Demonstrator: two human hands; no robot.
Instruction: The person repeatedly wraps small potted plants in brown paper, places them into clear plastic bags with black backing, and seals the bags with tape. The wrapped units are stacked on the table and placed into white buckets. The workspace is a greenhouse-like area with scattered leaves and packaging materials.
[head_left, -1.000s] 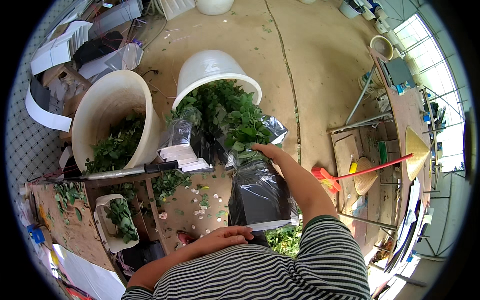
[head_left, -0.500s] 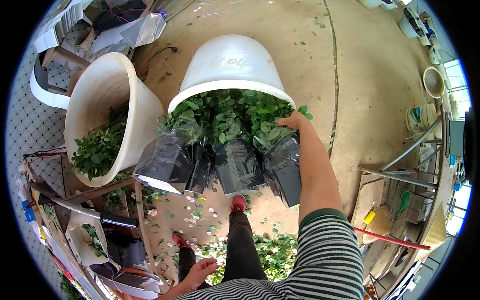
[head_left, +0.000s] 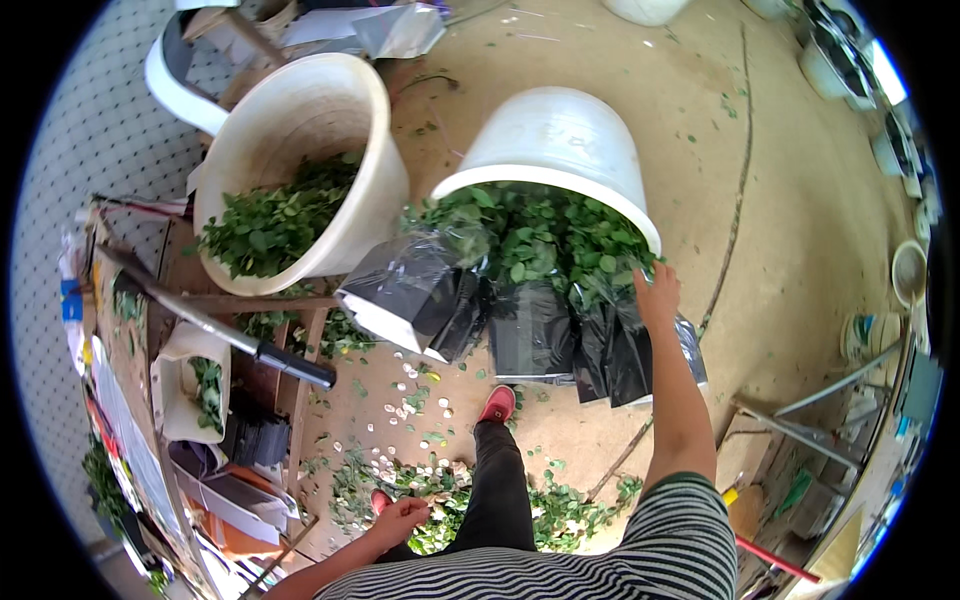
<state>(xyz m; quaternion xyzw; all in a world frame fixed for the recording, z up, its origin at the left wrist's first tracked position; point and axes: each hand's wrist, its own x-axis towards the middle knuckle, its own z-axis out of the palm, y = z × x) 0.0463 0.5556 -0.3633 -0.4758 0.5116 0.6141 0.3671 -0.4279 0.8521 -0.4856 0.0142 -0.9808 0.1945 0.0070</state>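
Observation:
My right hand (head_left: pixel 657 292) reaches forward and grips the top of a leafy bunch in a black plastic sleeve (head_left: pixel 628 352). It is the rightmost of several such sleeved bunches (head_left: pixel 530 335) leaning with their green tops in a tilted white bucket (head_left: pixel 560 140). My left hand (head_left: pixel 400 518) hangs by my thigh, loosely curled and holding nothing. My leg and a red shoe (head_left: pixel 497 403) stand just in front of the bunches.
A cream bucket (head_left: pixel 300 110) half full of loose leaves stands at the left. A wooden bench (head_left: pixel 250 300) with a black-handled tool (head_left: pixel 290 365) and a small white leaf container (head_left: pixel 185 385) lies left. Petals (head_left: pixel 410 390) and leaf scraps (head_left: pixel 560 510) litter the floor.
My right hand carried a black-sleeved bunch forward and set it among the others in the white bucket. My view tilted toward the buckets, and my left hand stayed low.

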